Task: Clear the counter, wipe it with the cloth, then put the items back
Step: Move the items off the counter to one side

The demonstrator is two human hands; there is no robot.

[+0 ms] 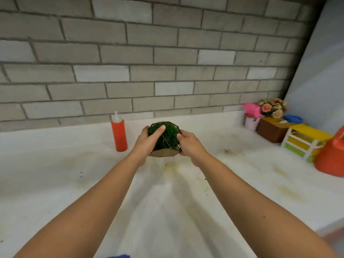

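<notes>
Counter [55, 164], white with yellowish stains and a few dark specks, runs from the left side to the right below a grey brick wall [130, 53]. On its far left part, close to the wall, a red squeeze bottle [119, 133] with a pale nozzle stands upright. At the near edge, a blue sliver [119, 256] shows too little to tell what it is.

Just right of the bottle, the left hand [147, 141] grips the left side of a small green plant [166, 135] in a dark geometric frame, its thumb laid across the top. The right hand [190, 145] holds the opposite side, its thumb on the greenery. Whether the plant's base touches the counter I cannot tell.

In the far right corner are a pink object [252, 109], a bunch of flowers [272, 108], a brown box [270, 130] and a blue lid [293, 119]. Nearer stands a yellow drawer unit [305, 142], and an orange-red jug [332, 159] sits at the right edge.
</notes>
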